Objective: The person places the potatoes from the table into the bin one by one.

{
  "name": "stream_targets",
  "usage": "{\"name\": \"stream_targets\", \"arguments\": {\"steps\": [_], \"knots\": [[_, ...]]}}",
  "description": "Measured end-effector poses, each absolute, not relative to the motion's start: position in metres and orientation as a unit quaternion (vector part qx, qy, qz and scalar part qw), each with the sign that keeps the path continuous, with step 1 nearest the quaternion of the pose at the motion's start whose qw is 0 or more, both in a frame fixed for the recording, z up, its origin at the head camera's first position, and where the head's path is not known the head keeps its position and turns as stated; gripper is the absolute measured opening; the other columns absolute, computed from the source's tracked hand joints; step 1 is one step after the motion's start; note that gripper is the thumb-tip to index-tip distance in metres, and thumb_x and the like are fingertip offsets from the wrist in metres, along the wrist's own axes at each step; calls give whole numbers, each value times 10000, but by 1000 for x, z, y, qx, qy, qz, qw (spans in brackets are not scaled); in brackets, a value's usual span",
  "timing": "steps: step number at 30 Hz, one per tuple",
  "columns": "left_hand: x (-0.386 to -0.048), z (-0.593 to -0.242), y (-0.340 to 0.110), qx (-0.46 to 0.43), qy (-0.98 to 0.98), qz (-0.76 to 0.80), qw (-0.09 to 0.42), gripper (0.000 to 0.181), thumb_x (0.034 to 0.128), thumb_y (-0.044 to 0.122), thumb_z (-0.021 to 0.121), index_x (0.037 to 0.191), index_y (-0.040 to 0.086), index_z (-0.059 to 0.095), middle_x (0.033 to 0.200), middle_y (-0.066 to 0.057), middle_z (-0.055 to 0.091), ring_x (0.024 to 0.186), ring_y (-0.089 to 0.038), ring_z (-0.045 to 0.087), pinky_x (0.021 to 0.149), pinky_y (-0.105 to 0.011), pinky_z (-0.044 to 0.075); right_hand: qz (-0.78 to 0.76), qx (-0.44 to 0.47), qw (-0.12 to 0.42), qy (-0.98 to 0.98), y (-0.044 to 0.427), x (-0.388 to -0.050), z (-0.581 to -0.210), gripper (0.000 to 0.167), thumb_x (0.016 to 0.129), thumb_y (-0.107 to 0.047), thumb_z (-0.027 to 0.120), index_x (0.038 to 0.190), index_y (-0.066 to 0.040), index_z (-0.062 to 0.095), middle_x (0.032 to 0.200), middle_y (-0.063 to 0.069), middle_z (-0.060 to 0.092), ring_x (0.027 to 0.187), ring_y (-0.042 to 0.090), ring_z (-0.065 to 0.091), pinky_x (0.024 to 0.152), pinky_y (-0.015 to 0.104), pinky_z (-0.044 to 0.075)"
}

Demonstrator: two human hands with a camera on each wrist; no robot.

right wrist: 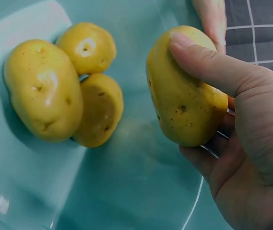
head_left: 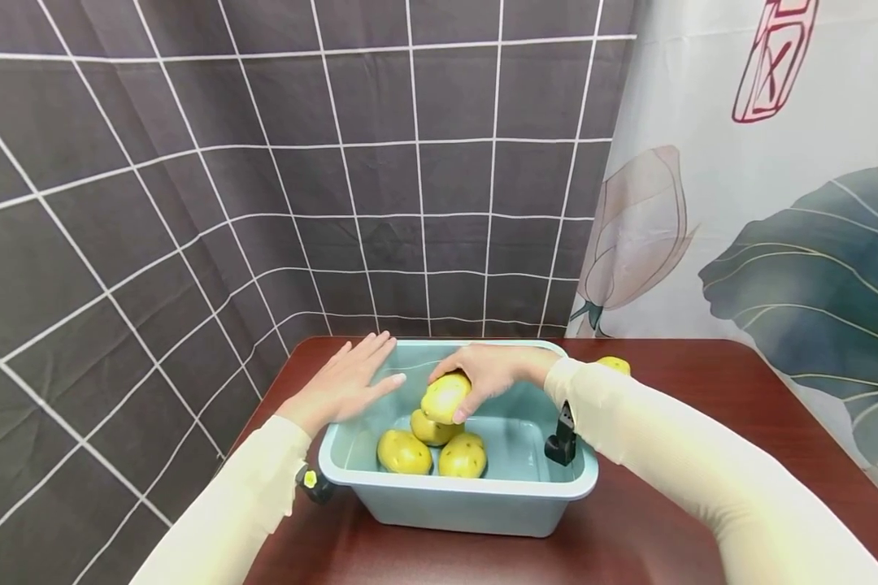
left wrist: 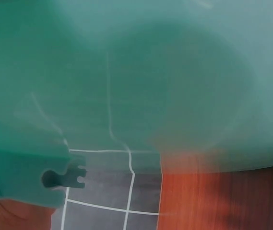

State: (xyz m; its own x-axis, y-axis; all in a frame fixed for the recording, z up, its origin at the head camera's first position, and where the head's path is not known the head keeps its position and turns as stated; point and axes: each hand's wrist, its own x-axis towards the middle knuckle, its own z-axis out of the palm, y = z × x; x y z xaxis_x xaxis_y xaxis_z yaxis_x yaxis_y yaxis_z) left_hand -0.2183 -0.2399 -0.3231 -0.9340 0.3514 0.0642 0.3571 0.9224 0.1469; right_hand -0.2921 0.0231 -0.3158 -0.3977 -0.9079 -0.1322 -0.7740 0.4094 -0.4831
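My right hand [head_left: 492, 370] grips a yellow potato [head_left: 446, 396] between thumb and fingers, over the inside of a light blue plastic basin [head_left: 468, 487]. In the right wrist view the thumb lies along the top of that potato [right wrist: 186, 96]. Below it, several potatoes [right wrist: 44, 91] lie together on the basin's floor, grouped toward its left side in the head view. My left hand [head_left: 347, 382] is over the basin's left rim, fingers straight and holding nothing. The left wrist view shows mostly the basin's blurred wall [left wrist: 126, 86].
Another potato [head_left: 615, 365] lies on the reddish-brown table [head_left: 673, 406], right of the basin and partly hidden by the right sleeve. A dark gridded curtain [head_left: 454, 187] hangs behind and to the left. A white flowered curtain [head_left: 702, 187] hangs at the right.
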Motion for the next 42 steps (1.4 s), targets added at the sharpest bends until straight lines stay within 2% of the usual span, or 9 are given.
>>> {"name": "stream_targets", "arguments": {"steps": [8,17,24,32,42], "knots": [[-218,-320,-240,-181,-980,-85,16,801,930,689,321,1539,176,243,1592,-18,191,1468,-226,118,1173,-481,94,-128,-491,216,834,24,-293,-322,686,684,-472,844,1290,-252,610,1100,-189,615,957,40,553,845,247,469],[-217,-319,-241,-185,-979,-88,19,802,934,681,328,1536,156,255,1591,-32,196,1466,-238,122,1168,-495,109,-119,-481,242,834,22,-294,-327,717,686,-407,865,1306,-157,603,1080,-145,626,949,68,555,867,263,464],[-216,-319,-240,-187,-978,-90,21,801,933,685,323,1536,163,250,1588,-42,206,1465,-245,130,1167,-498,115,-119,-480,251,832,24,-295,-329,701,682,-401,869,1296,-184,608,1099,-157,620,975,60,546,890,258,454],[-217,-322,-241,-187,-978,-90,22,813,926,695,323,1535,159,259,1589,-45,208,1465,-245,130,1167,-494,115,-110,-484,257,829,25,-295,-333,728,675,-385,878,1308,-159,597,1121,-143,607,994,69,539,912,277,450],[-219,-325,-242,-185,-978,-92,18,822,921,708,308,1536,164,255,1590,-15,194,1467,-222,118,1173,-469,108,-97,-465,265,839,26,-294,-335,647,677,-353,883,1258,-233,626,1100,-172,608,978,49,543,903,261,453]]}}
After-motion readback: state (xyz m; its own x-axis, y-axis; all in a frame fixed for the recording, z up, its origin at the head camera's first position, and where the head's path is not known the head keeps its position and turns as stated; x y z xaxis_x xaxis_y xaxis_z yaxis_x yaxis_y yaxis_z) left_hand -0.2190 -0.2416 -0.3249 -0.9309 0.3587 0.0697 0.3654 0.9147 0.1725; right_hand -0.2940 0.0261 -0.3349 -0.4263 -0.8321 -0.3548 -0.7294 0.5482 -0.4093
